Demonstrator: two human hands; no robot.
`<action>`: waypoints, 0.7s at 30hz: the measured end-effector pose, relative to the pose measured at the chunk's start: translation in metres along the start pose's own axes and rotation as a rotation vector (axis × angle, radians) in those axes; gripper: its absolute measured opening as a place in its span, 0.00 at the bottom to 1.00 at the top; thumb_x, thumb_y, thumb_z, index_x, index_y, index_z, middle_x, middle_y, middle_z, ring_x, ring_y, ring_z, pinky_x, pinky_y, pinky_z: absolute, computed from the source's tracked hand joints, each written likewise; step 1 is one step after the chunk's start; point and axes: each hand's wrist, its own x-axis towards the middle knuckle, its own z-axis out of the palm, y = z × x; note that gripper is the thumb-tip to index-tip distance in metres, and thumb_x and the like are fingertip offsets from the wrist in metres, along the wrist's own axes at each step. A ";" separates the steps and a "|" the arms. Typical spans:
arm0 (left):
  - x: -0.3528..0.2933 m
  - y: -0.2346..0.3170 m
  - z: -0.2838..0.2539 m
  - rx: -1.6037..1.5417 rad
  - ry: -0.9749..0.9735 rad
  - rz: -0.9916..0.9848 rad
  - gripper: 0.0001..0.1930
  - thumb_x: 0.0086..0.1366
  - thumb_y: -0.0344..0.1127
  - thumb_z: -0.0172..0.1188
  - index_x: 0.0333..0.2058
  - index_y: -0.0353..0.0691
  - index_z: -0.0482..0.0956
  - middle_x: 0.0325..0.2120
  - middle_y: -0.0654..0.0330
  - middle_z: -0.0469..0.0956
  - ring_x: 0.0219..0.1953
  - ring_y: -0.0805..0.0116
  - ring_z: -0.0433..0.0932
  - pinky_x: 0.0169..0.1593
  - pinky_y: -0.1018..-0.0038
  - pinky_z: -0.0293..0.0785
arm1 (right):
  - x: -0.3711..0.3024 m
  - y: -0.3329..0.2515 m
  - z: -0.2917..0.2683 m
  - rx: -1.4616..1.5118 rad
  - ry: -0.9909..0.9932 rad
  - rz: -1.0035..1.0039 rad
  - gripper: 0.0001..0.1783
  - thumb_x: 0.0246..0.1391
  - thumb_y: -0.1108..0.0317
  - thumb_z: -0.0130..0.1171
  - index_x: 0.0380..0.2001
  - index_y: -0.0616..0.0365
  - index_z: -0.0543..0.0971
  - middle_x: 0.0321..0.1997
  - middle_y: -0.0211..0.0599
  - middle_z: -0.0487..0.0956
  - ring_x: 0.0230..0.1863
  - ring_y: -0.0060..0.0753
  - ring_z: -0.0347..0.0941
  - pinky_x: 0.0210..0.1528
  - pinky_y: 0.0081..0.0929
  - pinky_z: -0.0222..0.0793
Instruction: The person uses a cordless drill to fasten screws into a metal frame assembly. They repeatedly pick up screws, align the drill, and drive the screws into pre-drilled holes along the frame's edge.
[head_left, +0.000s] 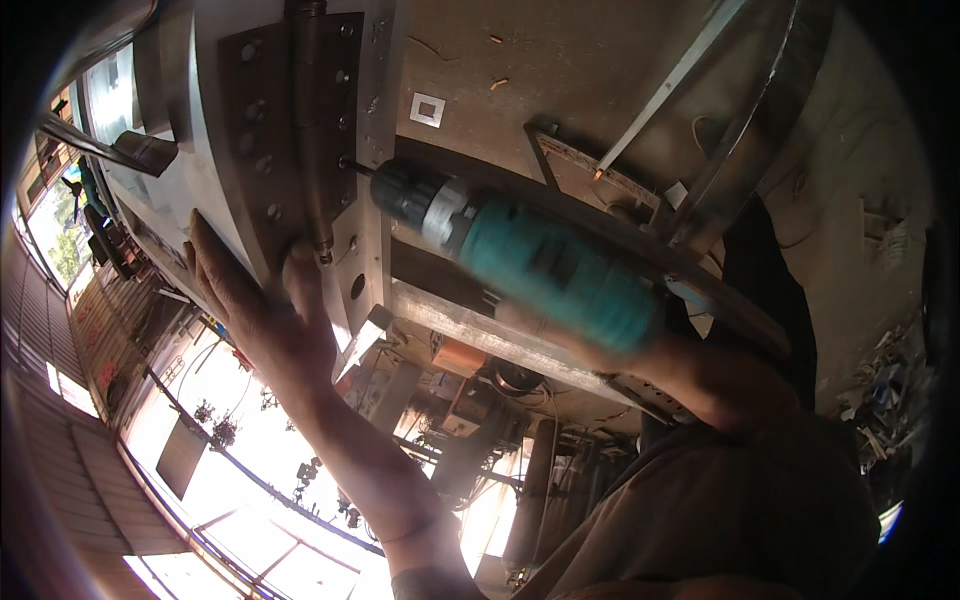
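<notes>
My right hand (570, 335) is wrapped round a teal and black cordless drill (560, 265), blurred along its body. The drill lies almost level, its black chuck (405, 190) toward the left. A thin bit (357, 167) reaches from the chuck to a hole in the right leaf of a dark metal hinge (270, 130). Several holes or screw heads dot both leaves. My left hand (275, 335) rests with fingers stretched out on the pale metal panel (205, 180) that bears the hinge. Its thumb lies beside the lower end of the hinge barrel (310, 150).
A metal frame of bars (660, 110) stands on the floor at the right. A small square plate with a square hole (427, 110) lies on the floor near the panel. Below the drill runs a pale beam (500, 330); scrap (885, 375) is heaped at far right.
</notes>
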 end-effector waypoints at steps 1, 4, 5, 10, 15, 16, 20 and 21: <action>0.001 0.000 0.000 -0.003 -0.001 0.009 0.44 0.65 0.52 0.62 0.72 0.39 0.55 0.69 0.43 0.59 0.73 0.40 0.55 0.71 0.45 0.55 | 0.000 -0.002 0.002 0.174 0.002 0.090 0.24 0.62 0.54 0.66 0.55 0.56 0.75 0.49 0.36 0.80 0.46 0.34 0.79 0.50 0.34 0.77; 0.003 0.001 0.000 -0.002 0.021 0.037 0.43 0.64 0.51 0.62 0.72 0.39 0.56 0.69 0.44 0.59 0.72 0.40 0.55 0.71 0.46 0.55 | 0.001 -0.006 0.003 0.150 0.084 0.040 0.20 0.61 0.56 0.67 0.49 0.56 0.78 0.44 0.32 0.81 0.43 0.29 0.78 0.47 0.30 0.78; 0.003 0.001 -0.001 0.003 0.017 0.048 0.43 0.64 0.51 0.62 0.72 0.39 0.56 0.69 0.44 0.60 0.72 0.40 0.55 0.71 0.46 0.54 | 0.001 -0.008 0.001 0.085 0.102 0.007 0.18 0.61 0.57 0.68 0.47 0.57 0.78 0.41 0.31 0.81 0.41 0.27 0.78 0.46 0.28 0.78; 0.002 0.003 -0.001 0.024 0.016 0.039 0.43 0.64 0.49 0.62 0.72 0.40 0.55 0.70 0.46 0.60 0.72 0.39 0.56 0.71 0.46 0.54 | 0.004 -0.016 -0.011 0.287 0.089 -0.019 0.17 0.62 0.66 0.66 0.53 0.59 0.80 0.52 0.38 0.83 0.52 0.27 0.80 0.54 0.27 0.77; 0.002 0.005 -0.001 0.027 0.022 0.024 0.43 0.64 0.50 0.62 0.72 0.40 0.55 0.69 0.45 0.60 0.72 0.39 0.56 0.71 0.46 0.55 | -0.008 -0.024 -0.028 0.467 0.043 0.441 0.11 0.60 0.66 0.69 0.42 0.59 0.83 0.35 0.29 0.83 0.36 0.20 0.78 0.39 0.22 0.75; 0.002 0.005 -0.001 0.020 0.024 0.022 0.43 0.64 0.50 0.62 0.72 0.40 0.56 0.69 0.45 0.60 0.71 0.39 0.56 0.71 0.47 0.55 | -0.008 -0.024 -0.029 0.505 0.096 0.415 0.10 0.60 0.66 0.69 0.40 0.58 0.83 0.33 0.28 0.82 0.34 0.19 0.77 0.37 0.22 0.75; 0.004 0.004 0.000 0.013 0.035 0.047 0.43 0.64 0.52 0.62 0.72 0.40 0.56 0.69 0.44 0.61 0.71 0.39 0.56 0.71 0.47 0.55 | -0.001 -0.018 -0.026 0.521 -0.035 0.497 0.11 0.62 0.61 0.67 0.38 0.59 0.84 0.32 0.30 0.83 0.32 0.19 0.78 0.34 0.22 0.75; 0.004 0.003 0.001 0.009 0.039 0.047 0.43 0.64 0.52 0.62 0.72 0.40 0.57 0.69 0.44 0.61 0.71 0.39 0.57 0.71 0.47 0.55 | 0.002 -0.017 -0.026 0.497 -0.050 0.507 0.13 0.62 0.60 0.67 0.38 0.60 0.84 0.32 0.31 0.83 0.33 0.20 0.78 0.35 0.23 0.76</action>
